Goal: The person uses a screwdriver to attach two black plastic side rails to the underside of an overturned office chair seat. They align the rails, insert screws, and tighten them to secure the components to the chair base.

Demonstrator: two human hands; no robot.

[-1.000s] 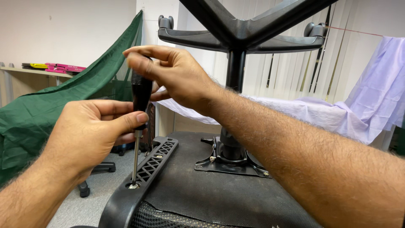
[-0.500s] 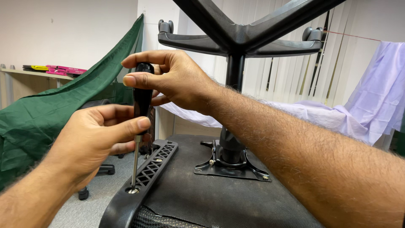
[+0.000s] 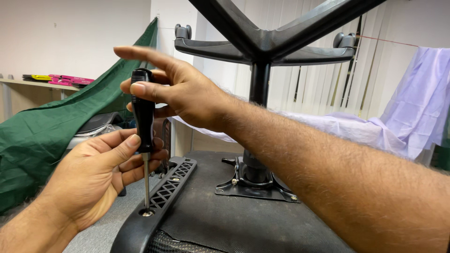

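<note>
A black-handled screwdriver (image 3: 143, 117) is held upright at the near left, its tip set in a hole of a black chair armrest bracket (image 3: 159, 201). The handle's top is gripped by the right hand (image 3: 180, 91), index finger extended. The handle's lower end is pinched by the left hand (image 3: 101, 171). An upturned chair base (image 3: 262, 42) is seen beyond.

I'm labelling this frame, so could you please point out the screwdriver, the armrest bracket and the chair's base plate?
screwdriver (image 3: 143, 110): head view, on its black handle.
armrest bracket (image 3: 169, 185): head view, on its lattice top.
base plate (image 3: 255, 189): head view, on its front edge.
</note>
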